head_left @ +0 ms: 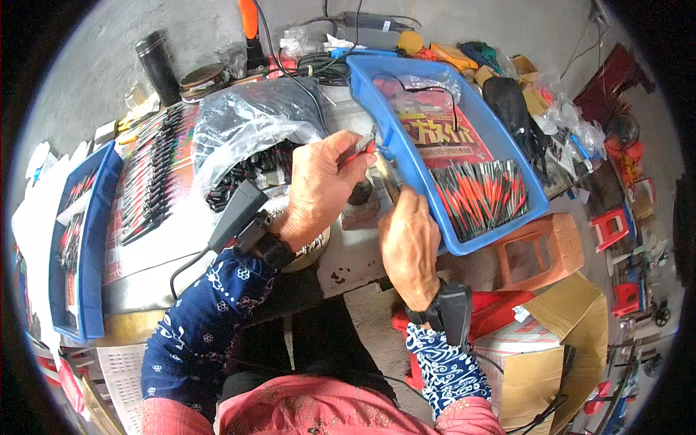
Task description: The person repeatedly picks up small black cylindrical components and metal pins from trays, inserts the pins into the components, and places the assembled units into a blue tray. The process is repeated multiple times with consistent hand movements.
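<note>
My left hand (322,181) is closed in a pinch on a slim red-and-grey piece (360,146), held beside the left wall of a large blue tray (475,245). My right hand (409,250) is closed lower down, next to the same wall. A short brownish piece shows at its fingertips; its kind and most of its length are hidden. Inside the tray, many slim red-and-black pieces (478,199) lie heaped at the near end, with a red printed sheet (442,134) behind them. Left of my left hand, a clear plastic bag (246,112) spills dark slender pieces (250,170).
Rows of black-and-red pieces (156,174) lie on the table's left, beside a smaller blue tray (94,254). A black cylinder (157,67) and cables (337,72) stand at the back. An orange plastic stool (562,243) and an open cardboard box (580,319) are at lower right.
</note>
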`<action>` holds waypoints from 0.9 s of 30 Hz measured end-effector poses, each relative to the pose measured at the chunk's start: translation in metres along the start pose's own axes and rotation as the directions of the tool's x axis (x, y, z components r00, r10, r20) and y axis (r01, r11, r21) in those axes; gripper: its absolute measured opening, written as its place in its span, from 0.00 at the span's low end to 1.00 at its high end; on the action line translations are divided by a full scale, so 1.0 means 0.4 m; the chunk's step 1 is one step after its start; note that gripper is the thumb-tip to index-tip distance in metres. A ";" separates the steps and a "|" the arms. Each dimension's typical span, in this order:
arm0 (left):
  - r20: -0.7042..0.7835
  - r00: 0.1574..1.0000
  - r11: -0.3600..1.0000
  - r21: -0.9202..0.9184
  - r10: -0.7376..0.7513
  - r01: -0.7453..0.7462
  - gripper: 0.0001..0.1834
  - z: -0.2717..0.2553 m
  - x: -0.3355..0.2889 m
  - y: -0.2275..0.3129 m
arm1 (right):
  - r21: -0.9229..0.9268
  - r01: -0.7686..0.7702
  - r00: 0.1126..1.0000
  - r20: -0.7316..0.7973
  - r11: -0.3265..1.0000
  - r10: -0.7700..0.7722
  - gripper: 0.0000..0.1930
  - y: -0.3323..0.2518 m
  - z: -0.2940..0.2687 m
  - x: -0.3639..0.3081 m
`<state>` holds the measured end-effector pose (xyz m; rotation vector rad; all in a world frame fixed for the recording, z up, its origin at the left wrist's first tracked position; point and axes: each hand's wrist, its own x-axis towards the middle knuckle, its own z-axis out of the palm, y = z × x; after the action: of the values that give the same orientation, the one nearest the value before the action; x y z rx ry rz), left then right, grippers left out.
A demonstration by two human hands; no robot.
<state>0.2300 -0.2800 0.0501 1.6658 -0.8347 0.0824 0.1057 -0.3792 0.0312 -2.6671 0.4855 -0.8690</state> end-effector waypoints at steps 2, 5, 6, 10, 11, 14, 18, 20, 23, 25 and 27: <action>-0.010 1.000 1.000 -0.010 -0.019 0.019 0.03 0.004 -0.002 -0.003 | 0.087 -0.059 0.995 -0.078 0.994 0.066 0.19 -0.016 -0.028 0.001; -0.028 1.000 1.000 -0.016 -0.009 0.008 0.04 0.012 -0.003 -0.002 | 0.285 0.048 0.976 -0.217 0.957 0.015 0.18 -0.019 -0.121 -0.001; -0.021 0.999 0.999 -0.019 -0.028 0.027 0.04 0.014 -0.007 0.000 | 0.381 0.084 0.961 -0.277 0.921 0.027 0.16 -0.023 -0.141 0.011; -0.007 1.000 1.000 0.015 -0.009 0.009 0.04 0.016 -0.013 0.005 | 0.315 0.081 0.973 -0.232 0.946 -0.005 0.13 -0.042 -0.227 0.034; -0.010 1.000 1.000 0.010 0.001 -0.001 0.04 0.017 -0.013 0.006 | 0.349 0.059 0.982 -0.187 0.935 0.008 0.12 -0.047 -0.239 0.038; -0.023 1.000 1.000 0.020 0.010 -0.009 0.04 0.022 -0.009 0.004 | 0.350 0.075 0.981 -0.196 0.934 -0.005 0.12 -0.056 -0.270 0.026; -0.017 1.000 0.998 0.066 0.011 -0.010 0.04 0.022 -0.009 -0.003 | 0.327 0.081 0.989 -0.145 0.942 -0.035 0.14 -0.057 -0.274 0.019; -0.031 0.998 0.994 0.100 0.053 -0.049 0.04 0.022 -0.006 -0.005 | 0.251 0.167 0.957 -0.273 0.954 -0.096 0.14 -0.058 -0.277 0.017; -0.033 0.998 0.995 0.087 0.046 -0.043 0.04 0.024 -0.011 -0.007 | 0.190 0.204 0.950 -0.275 0.960 -0.147 0.14 -0.062 -0.283 0.023; -0.028 0.999 0.996 0.074 0.047 -0.044 0.04 0.025 -0.009 -0.008 | 0.232 0.129 0.987 -0.124 0.964 -0.102 0.14 -0.065 -0.288 0.038; -0.038 0.998 0.995 0.078 0.058 -0.055 0.04 0.024 -0.008 -0.009 | 0.199 0.213 0.955 -0.251 0.957 -0.161 0.15 -0.075 -0.291 0.040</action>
<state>0.2261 -0.2869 0.0430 1.7068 -0.8572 0.1888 0.0536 -0.3785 0.1405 -2.4444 0.1695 -1.2233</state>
